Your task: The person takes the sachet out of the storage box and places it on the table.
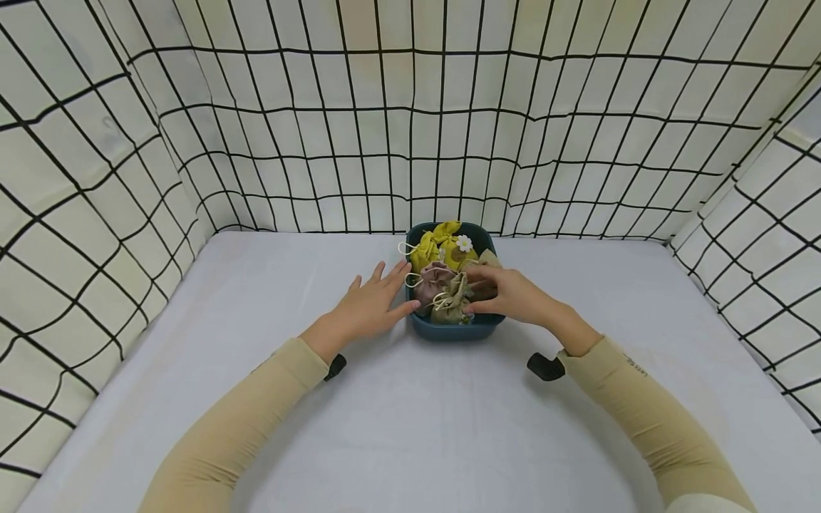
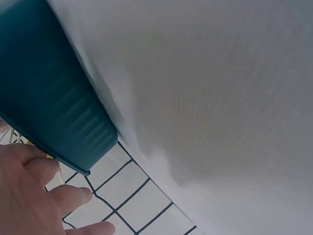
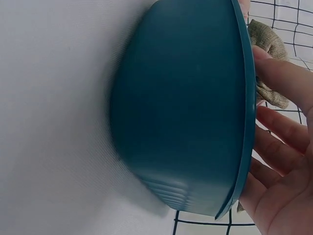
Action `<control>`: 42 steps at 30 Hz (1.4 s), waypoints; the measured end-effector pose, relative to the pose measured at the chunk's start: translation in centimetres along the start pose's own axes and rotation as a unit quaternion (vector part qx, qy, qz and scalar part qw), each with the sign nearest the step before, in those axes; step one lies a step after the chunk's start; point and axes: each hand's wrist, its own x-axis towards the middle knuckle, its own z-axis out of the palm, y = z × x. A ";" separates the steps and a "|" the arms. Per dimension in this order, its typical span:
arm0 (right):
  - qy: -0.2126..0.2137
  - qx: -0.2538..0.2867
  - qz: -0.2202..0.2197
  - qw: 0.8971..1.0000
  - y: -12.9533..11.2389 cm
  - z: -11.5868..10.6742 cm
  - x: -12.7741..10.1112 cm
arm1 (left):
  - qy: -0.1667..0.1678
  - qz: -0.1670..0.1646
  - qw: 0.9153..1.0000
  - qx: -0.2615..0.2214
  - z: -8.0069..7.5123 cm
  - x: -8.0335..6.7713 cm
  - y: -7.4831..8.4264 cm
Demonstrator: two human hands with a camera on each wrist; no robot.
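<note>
A dark teal plastic basin (image 1: pixel 457 331) holds several small drawstring pouches. Yellow pouches (image 1: pixel 426 253) fill its back, one bearing a white flower (image 1: pixel 465 244). In front lie a mauve pouch (image 1: pixel 431 285) and an olive-green pouch (image 1: pixel 449 308) with a pale cord. My right hand (image 1: pixel 507 292) reaches over the right rim, thumb and fingers curved about the olive-green pouch; its far side is hidden. In the right wrist view, the thumb touches greenish cloth (image 3: pixel 271 41). My left hand (image 1: pixel 368 306) has its fingers spread, fingertips at the basin's left rim.
The basin stands on a white-covered table (image 1: pixel 410 427), near its back edge. Pale walls with a black grid (image 1: pixel 449 135) rise behind and at both sides. Black wrist-worn devices (image 1: pixel 545 367) stick out below the sleeves.
</note>
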 end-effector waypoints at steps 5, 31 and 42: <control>-0.007 -0.014 0.002 1.000 0.0 0.0 0.1 | 0.002 0.000 1.000 0.009 0.1 0.1 -0.1; -0.090 -0.043 0.002 0.995 -0.2 -0.1 1.9 | 0.001 0.008 1.000 0.025 0.0 0.0 -0.3; -0.097 -0.094 0.006 0.991 -0.4 0.2 2.4 | 0.000 0.011 1.000 0.020 0.0 0.0 -0.2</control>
